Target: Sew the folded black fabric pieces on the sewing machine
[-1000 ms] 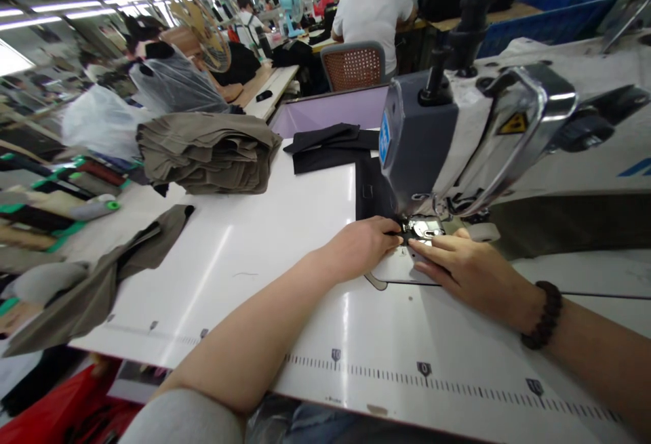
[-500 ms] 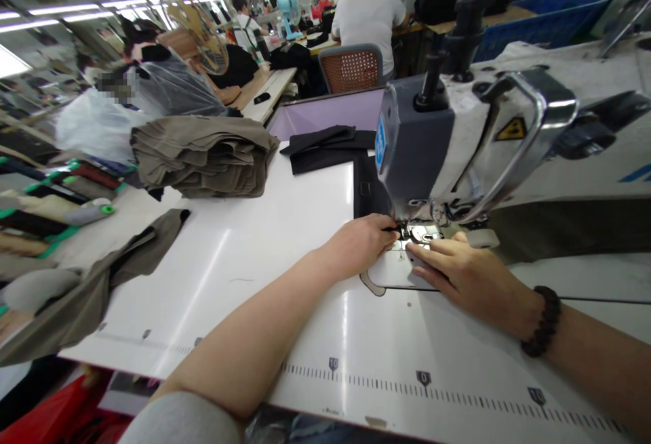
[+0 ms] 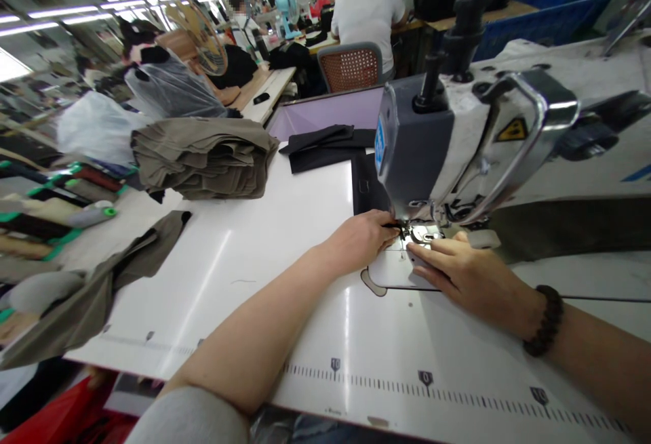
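A sewing machine [image 3: 414, 132] stands at the right, its needle area lit. My left hand [image 3: 369, 234] is just left of the presser foot, fingers closed on the edge of a black fabric piece [image 3: 367, 186] that lies behind it on the table. My right hand [image 3: 458, 268], a dark beaded bracelet [image 3: 544, 320] at its wrist, rests on the machine bed just in front of the presser foot. Its fingers are stretched out and point left; whether a small bit of fabric lies under them is hidden.
A pile of folded olive-brown fabric [image 3: 203, 159] and black strips [image 3: 325, 149] lie on the white table [image 3: 254, 322]. Olive cloth [image 3: 86, 301] hangs over its left edge near thread cones [image 3: 66, 210]. Further off are a chair [image 3: 350, 68], a seated person [image 3: 366, 13] and a blue crate [image 3: 549, 20].
Both hands stay in almost the same places at the presser foot. The view shifts very slightly, and the fabric looks nearly unmoved.
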Action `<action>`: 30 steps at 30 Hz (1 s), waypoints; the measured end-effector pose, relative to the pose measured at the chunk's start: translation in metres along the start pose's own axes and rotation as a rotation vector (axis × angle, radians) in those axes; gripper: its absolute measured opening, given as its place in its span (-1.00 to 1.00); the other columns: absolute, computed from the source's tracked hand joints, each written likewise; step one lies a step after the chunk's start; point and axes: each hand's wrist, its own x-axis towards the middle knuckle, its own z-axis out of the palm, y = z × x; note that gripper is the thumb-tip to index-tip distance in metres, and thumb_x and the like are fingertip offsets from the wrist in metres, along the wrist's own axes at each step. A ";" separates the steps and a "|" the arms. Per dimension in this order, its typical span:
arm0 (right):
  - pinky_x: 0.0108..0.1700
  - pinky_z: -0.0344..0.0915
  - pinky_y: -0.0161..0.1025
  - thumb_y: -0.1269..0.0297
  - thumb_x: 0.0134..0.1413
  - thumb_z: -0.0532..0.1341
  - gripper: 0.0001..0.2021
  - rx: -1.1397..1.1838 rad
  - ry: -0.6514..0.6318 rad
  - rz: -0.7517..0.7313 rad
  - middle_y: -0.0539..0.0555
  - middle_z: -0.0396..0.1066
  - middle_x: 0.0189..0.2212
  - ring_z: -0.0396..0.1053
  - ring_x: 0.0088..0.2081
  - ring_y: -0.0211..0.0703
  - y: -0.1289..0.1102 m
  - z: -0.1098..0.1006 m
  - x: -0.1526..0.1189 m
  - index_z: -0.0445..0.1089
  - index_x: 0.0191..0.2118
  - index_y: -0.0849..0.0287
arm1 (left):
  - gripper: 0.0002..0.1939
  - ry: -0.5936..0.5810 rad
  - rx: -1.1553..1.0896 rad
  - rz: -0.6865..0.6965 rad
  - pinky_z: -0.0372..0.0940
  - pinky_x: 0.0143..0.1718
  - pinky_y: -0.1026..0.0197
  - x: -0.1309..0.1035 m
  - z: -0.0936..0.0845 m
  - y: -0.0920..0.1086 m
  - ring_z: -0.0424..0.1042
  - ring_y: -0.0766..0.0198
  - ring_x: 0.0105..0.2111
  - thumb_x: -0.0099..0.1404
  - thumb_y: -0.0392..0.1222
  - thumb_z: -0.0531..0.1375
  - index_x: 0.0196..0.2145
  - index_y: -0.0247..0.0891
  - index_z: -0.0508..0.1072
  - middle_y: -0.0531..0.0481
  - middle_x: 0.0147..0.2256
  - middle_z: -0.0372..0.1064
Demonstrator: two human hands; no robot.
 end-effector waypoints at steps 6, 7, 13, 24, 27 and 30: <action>-0.38 0.13 -0.26 0.26 0.20 -0.03 -0.73 0.051 0.045 -0.038 0.07 0.38 -0.49 0.30 -0.45 -0.24 -0.003 -0.009 -0.001 0.39 -0.22 0.22 | -0.74 -0.125 0.057 -0.077 0.31 -0.19 0.14 -0.008 -0.015 0.036 0.37 0.15 -0.24 0.28 -0.14 0.10 -0.29 -0.42 0.45 -0.12 -0.30 0.38; -0.39 0.12 -0.26 0.27 0.21 -0.04 -0.72 0.065 0.047 -0.054 0.06 0.37 -0.51 0.29 -0.47 -0.25 -0.003 -0.011 -0.001 0.39 -0.24 0.22 | -0.72 -0.162 0.055 -0.068 0.31 -0.20 0.14 -0.010 -0.017 0.044 0.37 0.15 -0.26 0.28 -0.11 0.10 -0.29 -0.42 0.45 -0.13 -0.31 0.38; -0.40 0.08 -0.25 0.27 0.22 -0.06 -0.66 0.122 0.059 -0.144 0.01 0.29 -0.60 0.19 -0.54 -0.29 -0.006 -0.018 -0.005 0.39 -0.44 0.20 | -0.76 -0.260 0.084 0.049 0.31 -0.25 0.16 -0.019 -0.019 0.068 0.34 0.14 -0.22 0.29 -0.16 0.09 -0.31 -0.41 0.43 -0.17 -0.26 0.34; -0.38 0.05 -0.22 0.27 0.22 -0.04 -0.66 0.146 0.000 -0.266 -0.03 0.24 -0.62 0.13 -0.54 -0.31 -0.006 -0.017 -0.008 0.35 -0.50 0.19 | -0.83 -0.341 0.068 0.053 0.32 -0.27 0.16 -0.019 -0.026 0.068 0.32 0.12 -0.20 0.29 -0.36 0.02 -0.29 -0.39 0.41 -0.18 -0.21 0.31; -0.38 0.05 -0.22 0.26 0.23 -0.05 -0.67 0.126 -0.002 -0.263 -0.03 0.24 -0.61 0.13 -0.56 -0.32 -0.006 -0.016 -0.007 0.38 -0.44 0.19 | -0.83 -0.354 0.068 0.058 0.31 -0.22 0.17 -0.019 -0.025 0.066 0.31 0.12 -0.17 0.27 -0.38 0.02 -0.27 -0.39 0.41 -0.18 -0.21 0.32; -0.39 0.06 -0.22 0.24 0.23 -0.04 -0.69 0.112 -0.007 -0.245 -0.03 0.26 -0.61 0.16 -0.55 -0.32 -0.005 -0.015 -0.007 0.41 -0.35 0.20 | -0.82 -0.358 0.052 0.009 0.31 -0.22 0.17 -0.017 -0.026 0.065 0.32 0.13 -0.16 0.27 -0.38 0.02 -0.27 -0.39 0.41 -0.18 -0.20 0.32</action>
